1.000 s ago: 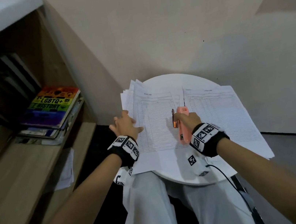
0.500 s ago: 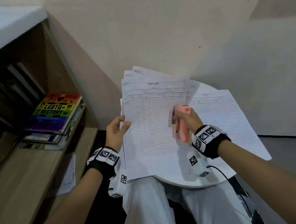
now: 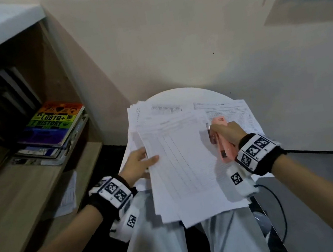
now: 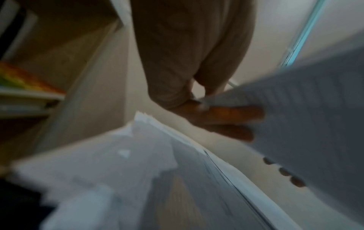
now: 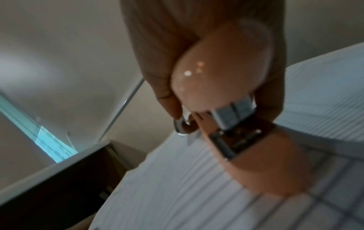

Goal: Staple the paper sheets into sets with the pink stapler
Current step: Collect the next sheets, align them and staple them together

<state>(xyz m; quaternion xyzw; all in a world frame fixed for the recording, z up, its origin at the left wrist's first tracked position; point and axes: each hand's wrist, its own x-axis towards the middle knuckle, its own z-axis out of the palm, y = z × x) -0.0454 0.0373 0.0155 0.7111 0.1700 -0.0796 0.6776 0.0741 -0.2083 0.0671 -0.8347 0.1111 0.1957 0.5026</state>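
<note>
My left hand [image 3: 139, 162] pinches the left edge of a small bundle of printed sheets [image 3: 184, 166], thumb on top and fingers beneath, lifted off the round white table [image 3: 169, 96]. In the left wrist view my fingers [image 4: 232, 115] lie under the lifted sheets [image 4: 315, 124]. My right hand [image 3: 225, 133] grips the pink stapler [image 3: 221, 137] at the bundle's right edge; its metal hinge and pink body [image 5: 222, 74] fill the right wrist view. A thicker paper pile [image 3: 159, 110] lies on the table's left and another sheet [image 3: 237, 115] on its right.
A wooden bookshelf [image 3: 32, 189] stands on my left with a stack of books [image 3: 53, 129] and a loose sheet [image 3: 67, 194] lying on it. The beige wall [image 3: 171, 49] rises close behind the table. A black cable [image 3: 279, 206] hangs at my right knee.
The left hand picked a bundle of sheets up off the left pile, raised it, then lowered and drew it nearer to me. The right hand kept hold of the stapler beside it.
</note>
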